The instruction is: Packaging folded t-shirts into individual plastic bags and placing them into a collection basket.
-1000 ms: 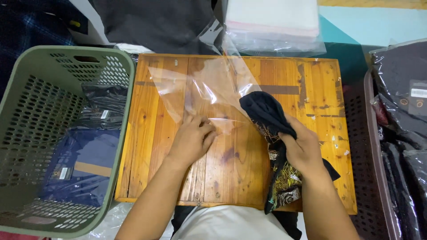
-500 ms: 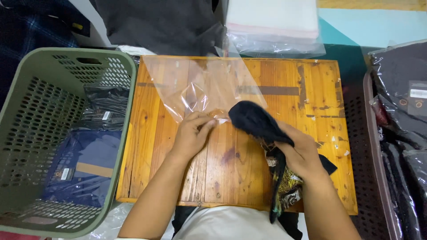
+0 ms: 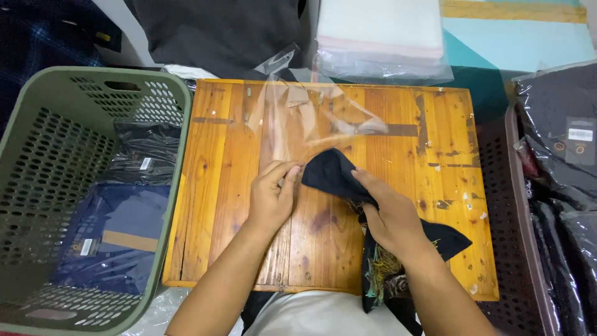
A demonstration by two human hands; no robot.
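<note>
Seen from above, a person's two bare hands work over a small orange-brown wooden table [image 3: 236, 186]. The left hand [image 3: 272, 194] pinches the near edge of a clear plastic bag [image 3: 305, 115] between thumb and fingertips; the bag lies flat on the tabletop, stretching away from the hands towards the far edge, its film catching glare. The right hand [image 3: 388, 211] is closed around a folded black garment [image 3: 329, 173], with the fingers laid over the top of it and its rounded front end just beside the left hand's fingertips, at the mouth of the bag. The rest of the garment trails back under the right hand and off the near edge of the table, where a patch of gold and green pattern shows. To the left of the table stands a green perforated laundry basket [image 3: 180, 112] holding bagged dark blue and black clothes [image 3: 118, 230]. Along the right side is a dark brown basket [image 3: 522, 249], piled with dark garments in shiny plastic bags [image 3: 559, 124]. Beyond the far edge of the table lies a stack of clear empty bags [image 3: 379, 34], with black fabric [image 3: 217, 31] beside it to the left.
</note>
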